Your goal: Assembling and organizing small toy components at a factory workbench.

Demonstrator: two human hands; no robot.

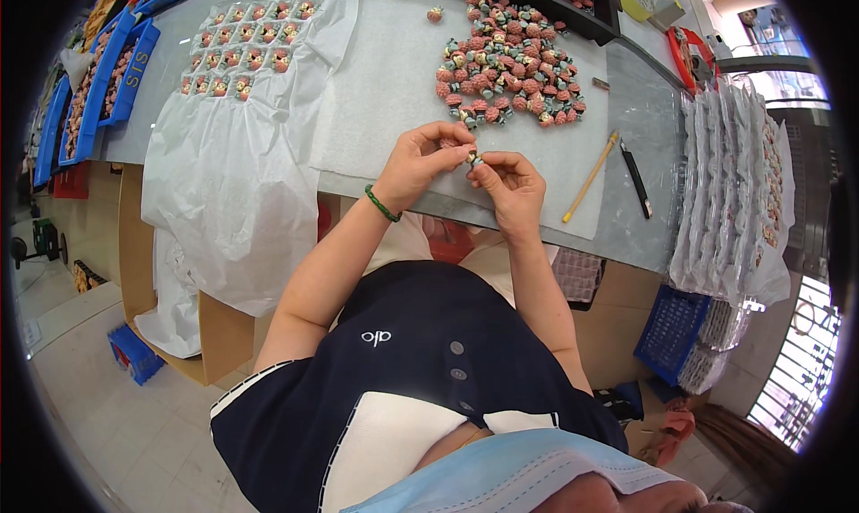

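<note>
Between the fingertips of both hands, over the near edge of the white foam sheet (385, 101), is a small painted figurine (474, 158). My left hand (424, 166) pinches it from one side, with the fingers covering much of it. On the other side my right hand (512, 189) grips it between thumb and forefinger. Just beyond the hands lies a loose pile of similar figurines (510, 61) with pink bumpy tops and grey-green lower parts. One lone figurine (435, 14) rests apart from the pile, at its far left.
At left, a tray (234, 52) holds rows of figurines over white wrapping sheet (224, 182). Right of the hands lie a yellow stick (591, 178) and a black pen-like tool (636, 180). Stacked wrapped trays (729, 191) stand at the right edge, blue bins (130, 70) far left.
</note>
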